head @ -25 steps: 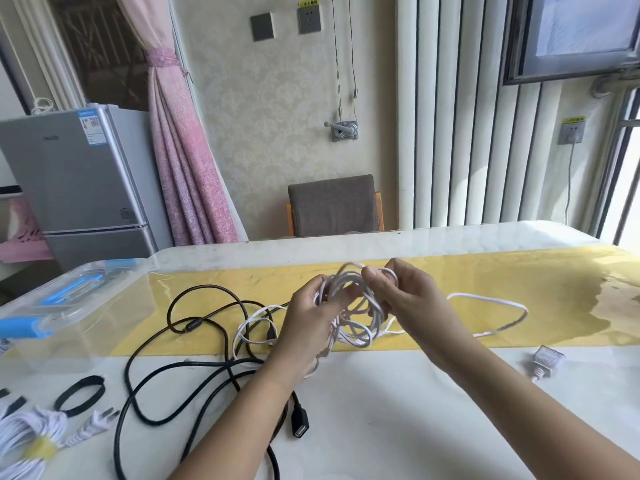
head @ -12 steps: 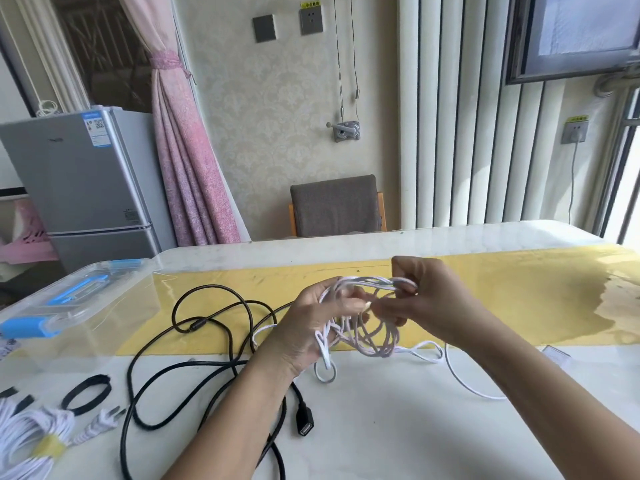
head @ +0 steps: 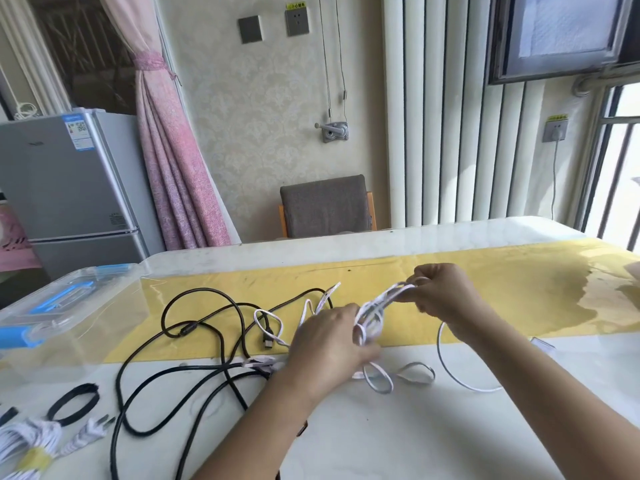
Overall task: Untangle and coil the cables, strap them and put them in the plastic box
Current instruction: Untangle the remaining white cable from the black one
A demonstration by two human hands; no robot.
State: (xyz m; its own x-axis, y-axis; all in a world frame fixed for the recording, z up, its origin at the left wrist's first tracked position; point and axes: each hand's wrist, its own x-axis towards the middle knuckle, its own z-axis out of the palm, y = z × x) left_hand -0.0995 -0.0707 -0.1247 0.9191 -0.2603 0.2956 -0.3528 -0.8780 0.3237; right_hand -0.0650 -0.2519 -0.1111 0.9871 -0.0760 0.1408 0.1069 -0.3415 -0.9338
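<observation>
Currently held: white cable (head: 372, 315), a loose bundle of loops stretched between both hands above the counter (head: 381, 441).
Right hand (head: 441, 294): fingers curled, pinching the upper end of the bundle, over the yellow runner (head: 519, 292).
Left hand (head: 329, 344): back toward the camera, fingers curled round the lower loops.
Slack of the white cable: several loops lie on the counter just below the hands; one long strand curves away under the right forearm.
Black cable (head: 194, 344): sprawled in wide loops left of the hands, uncoiled, crossing the white one near the left hand.
Plastic box (head: 69, 303): clear with blue clips, at the counter's far left edge, well apart from the hands.
Black strap (head: 73, 403): a closed ring lying flat near the left corner.
Strapped coil (head: 27, 445): white, bound with a yellow band, at the bottom left, outside the box.
</observation>
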